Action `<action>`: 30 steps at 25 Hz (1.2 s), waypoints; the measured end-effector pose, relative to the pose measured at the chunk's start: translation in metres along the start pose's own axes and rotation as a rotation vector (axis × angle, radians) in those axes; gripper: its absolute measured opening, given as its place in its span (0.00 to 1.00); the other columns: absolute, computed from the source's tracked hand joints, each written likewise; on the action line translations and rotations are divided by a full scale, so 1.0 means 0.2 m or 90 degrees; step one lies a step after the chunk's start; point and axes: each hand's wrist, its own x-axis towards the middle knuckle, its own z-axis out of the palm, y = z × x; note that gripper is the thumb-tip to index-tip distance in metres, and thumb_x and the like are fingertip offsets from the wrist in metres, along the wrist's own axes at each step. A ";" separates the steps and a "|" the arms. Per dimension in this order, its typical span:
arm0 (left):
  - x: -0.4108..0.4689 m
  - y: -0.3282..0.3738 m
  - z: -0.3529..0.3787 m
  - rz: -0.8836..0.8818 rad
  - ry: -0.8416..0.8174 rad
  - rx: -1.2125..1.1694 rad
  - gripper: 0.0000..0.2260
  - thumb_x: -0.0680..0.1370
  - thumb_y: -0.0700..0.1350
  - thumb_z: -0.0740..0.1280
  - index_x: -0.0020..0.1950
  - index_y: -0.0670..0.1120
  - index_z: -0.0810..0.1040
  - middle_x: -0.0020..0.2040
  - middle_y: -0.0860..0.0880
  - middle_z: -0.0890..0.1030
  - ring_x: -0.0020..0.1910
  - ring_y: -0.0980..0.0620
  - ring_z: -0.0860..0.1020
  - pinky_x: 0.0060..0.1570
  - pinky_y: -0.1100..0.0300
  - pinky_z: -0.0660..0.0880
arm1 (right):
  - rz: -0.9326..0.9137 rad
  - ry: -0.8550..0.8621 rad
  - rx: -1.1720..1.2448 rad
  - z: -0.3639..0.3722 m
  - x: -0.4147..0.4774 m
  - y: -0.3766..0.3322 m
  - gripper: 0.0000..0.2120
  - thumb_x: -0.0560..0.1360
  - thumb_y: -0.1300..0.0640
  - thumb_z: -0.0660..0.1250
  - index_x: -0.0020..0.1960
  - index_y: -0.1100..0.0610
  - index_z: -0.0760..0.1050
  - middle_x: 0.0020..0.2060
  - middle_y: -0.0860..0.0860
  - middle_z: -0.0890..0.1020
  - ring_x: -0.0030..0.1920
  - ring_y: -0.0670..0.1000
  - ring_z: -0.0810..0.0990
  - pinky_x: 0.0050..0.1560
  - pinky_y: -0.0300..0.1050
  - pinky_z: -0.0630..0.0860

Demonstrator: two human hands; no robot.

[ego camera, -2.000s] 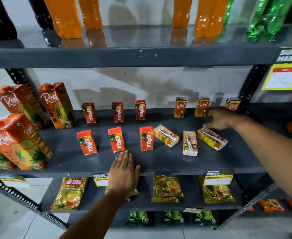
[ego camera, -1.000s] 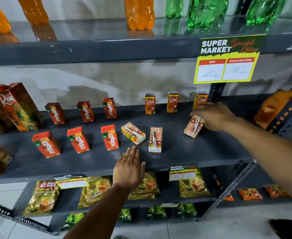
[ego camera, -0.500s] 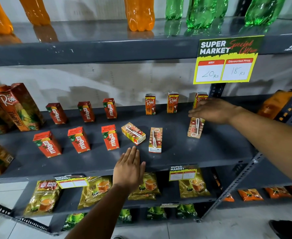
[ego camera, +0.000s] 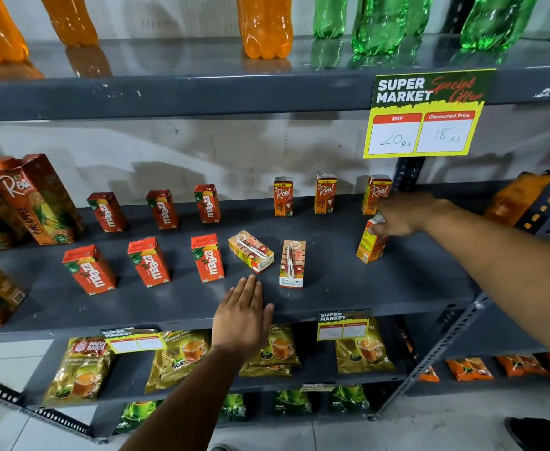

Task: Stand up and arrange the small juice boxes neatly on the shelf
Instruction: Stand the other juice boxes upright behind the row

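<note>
Our right hand [ego camera: 403, 215] pinches the top of an upright juice box [ego camera: 370, 243] right of two fallen boxes [ego camera: 272, 258] on the shelf [ego camera: 381, 288], while our left hand [ego camera: 241, 317] lies flat, empty, fingers extended.

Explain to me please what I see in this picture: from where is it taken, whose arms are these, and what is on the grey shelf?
The picture comes from a camera worn on a person's head, looking down at their own bare hands. The left hand rests flat on the shelf edge, holding nothing. The right hand grips the top of a small juice box, standing it up. Two more boxes lie flat: one slanted, one straight. Red Maaza boxes and three Real boxes stand upright already.
</note>
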 end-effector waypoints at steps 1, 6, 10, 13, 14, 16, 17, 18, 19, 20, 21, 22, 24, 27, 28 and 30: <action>0.00 0.00 0.00 -0.001 0.000 0.001 0.31 0.79 0.59 0.40 0.75 0.41 0.57 0.77 0.43 0.58 0.76 0.47 0.54 0.73 0.53 0.50 | 0.013 -0.001 0.013 0.01 0.00 0.00 0.25 0.74 0.35 0.59 0.55 0.56 0.74 0.53 0.56 0.81 0.50 0.57 0.79 0.50 0.50 0.76; 0.00 0.00 0.00 0.000 -0.002 -0.002 0.29 0.80 0.58 0.43 0.75 0.41 0.56 0.77 0.43 0.57 0.76 0.47 0.53 0.73 0.53 0.48 | 0.086 -0.011 0.049 0.03 0.01 -0.02 0.31 0.72 0.29 0.55 0.54 0.56 0.74 0.53 0.56 0.81 0.52 0.57 0.79 0.54 0.52 0.76; 0.00 0.00 0.00 0.003 -0.001 -0.005 0.30 0.80 0.59 0.41 0.75 0.41 0.57 0.77 0.43 0.57 0.76 0.47 0.54 0.74 0.53 0.50 | 0.096 0.184 0.063 0.00 -0.05 -0.10 0.35 0.71 0.28 0.55 0.66 0.54 0.69 0.64 0.57 0.75 0.62 0.59 0.75 0.54 0.53 0.73; 0.00 0.00 0.00 0.000 0.009 -0.020 0.31 0.79 0.58 0.41 0.74 0.41 0.59 0.76 0.42 0.59 0.76 0.46 0.55 0.73 0.53 0.50 | 0.021 0.215 0.311 0.07 -0.11 -0.35 0.31 0.69 0.31 0.62 0.64 0.49 0.69 0.57 0.52 0.80 0.54 0.55 0.79 0.45 0.47 0.73; 0.00 0.00 0.00 -0.001 0.011 -0.023 0.31 0.79 0.58 0.42 0.74 0.40 0.60 0.76 0.42 0.60 0.75 0.46 0.56 0.73 0.52 0.51 | 0.014 0.158 0.400 0.13 -0.12 -0.47 0.31 0.68 0.32 0.66 0.64 0.49 0.69 0.55 0.50 0.80 0.52 0.53 0.79 0.45 0.47 0.73; 0.00 0.00 0.00 0.002 0.006 -0.024 0.32 0.79 0.59 0.40 0.74 0.41 0.59 0.76 0.42 0.59 0.76 0.46 0.55 0.73 0.53 0.50 | 0.043 0.080 0.498 0.28 -0.14 -0.71 0.38 0.63 0.33 0.71 0.65 0.52 0.67 0.57 0.50 0.77 0.55 0.53 0.77 0.49 0.50 0.75; 0.00 0.00 0.00 0.003 0.003 -0.023 0.33 0.78 0.60 0.38 0.75 0.41 0.58 0.77 0.42 0.59 0.76 0.46 0.55 0.73 0.53 0.50 | 0.078 0.083 0.514 0.34 -0.14 -0.81 0.41 0.61 0.33 0.73 0.66 0.53 0.67 0.60 0.52 0.76 0.56 0.53 0.76 0.52 0.51 0.75; 0.00 -0.01 0.01 0.004 0.004 -0.023 0.33 0.78 0.60 0.37 0.75 0.41 0.58 0.77 0.42 0.58 0.76 0.46 0.54 0.73 0.53 0.49 | 0.126 0.110 0.519 0.39 -0.14 -0.90 0.42 0.59 0.31 0.72 0.65 0.53 0.67 0.60 0.52 0.76 0.57 0.54 0.76 0.53 0.53 0.75; 0.00 -0.01 0.01 0.005 0.006 -0.024 0.34 0.78 0.60 0.36 0.75 0.41 0.58 0.76 0.42 0.59 0.76 0.46 0.55 0.73 0.53 0.50 | 0.183 0.144 0.513 0.42 -0.13 -0.96 0.43 0.58 0.28 0.70 0.63 0.53 0.69 0.60 0.52 0.77 0.58 0.55 0.76 0.54 0.53 0.74; 0.00 -0.01 0.01 0.007 0.007 -0.025 0.34 0.78 0.60 0.36 0.75 0.41 0.58 0.76 0.42 0.59 0.75 0.46 0.55 0.73 0.53 0.50 | 0.236 0.173 0.497 0.44 -0.12 -1.00 0.44 0.56 0.25 0.68 0.62 0.53 0.70 0.60 0.52 0.77 0.59 0.56 0.76 0.54 0.54 0.73; 0.00 -0.01 0.00 0.008 0.007 -0.025 0.33 0.78 0.60 0.37 0.74 0.41 0.59 0.76 0.42 0.60 0.75 0.45 0.56 0.73 0.53 0.51 | 0.276 0.192 0.480 0.44 -0.10 -1.03 0.45 0.55 0.23 0.66 0.61 0.53 0.71 0.59 0.52 0.78 0.59 0.57 0.76 0.53 0.55 0.71; 0.00 -0.01 0.00 0.009 0.005 -0.025 0.33 0.78 0.60 0.37 0.74 0.41 0.59 0.76 0.41 0.60 0.75 0.45 0.56 0.73 0.53 0.51 | 0.300 0.204 0.465 0.44 -0.08 -1.05 0.46 0.55 0.22 0.65 0.60 0.53 0.71 0.59 0.53 0.79 0.59 0.58 0.76 0.52 0.55 0.69; 0.00 -0.01 0.01 0.011 0.003 -0.022 0.33 0.78 0.60 0.37 0.74 0.41 0.59 0.76 0.41 0.60 0.75 0.45 0.56 0.73 0.53 0.50 | 0.314 0.214 0.453 0.45 -0.06 -1.05 0.43 0.55 0.23 0.65 0.59 0.52 0.73 0.57 0.52 0.80 0.58 0.57 0.76 0.51 0.54 0.68; 0.00 -0.02 0.02 0.011 0.004 -0.023 0.33 0.78 0.60 0.36 0.75 0.41 0.58 0.77 0.42 0.59 0.76 0.46 0.54 0.73 0.53 0.48 | 0.314 0.238 0.484 0.47 -0.07 -0.96 0.30 0.59 0.31 0.68 0.54 0.48 0.77 0.50 0.48 0.83 0.54 0.56 0.77 0.47 0.52 0.64; 0.00 -0.02 0.02 0.011 0.006 -0.022 0.33 0.78 0.60 0.36 0.75 0.41 0.58 0.77 0.42 0.58 0.76 0.46 0.54 0.73 0.54 0.48 | 0.311 0.244 0.502 0.48 -0.08 -0.91 0.27 0.60 0.34 0.68 0.53 0.48 0.77 0.48 0.48 0.83 0.53 0.56 0.77 0.46 0.52 0.64; 0.00 -0.02 0.02 0.013 0.010 -0.019 0.33 0.78 0.60 0.36 0.75 0.41 0.57 0.77 0.43 0.58 0.76 0.46 0.54 0.73 0.54 0.46 | 0.275 0.252 0.527 0.47 -0.10 -0.80 0.22 0.61 0.39 0.70 0.52 0.47 0.78 0.47 0.47 0.84 0.50 0.55 0.79 0.45 0.50 0.68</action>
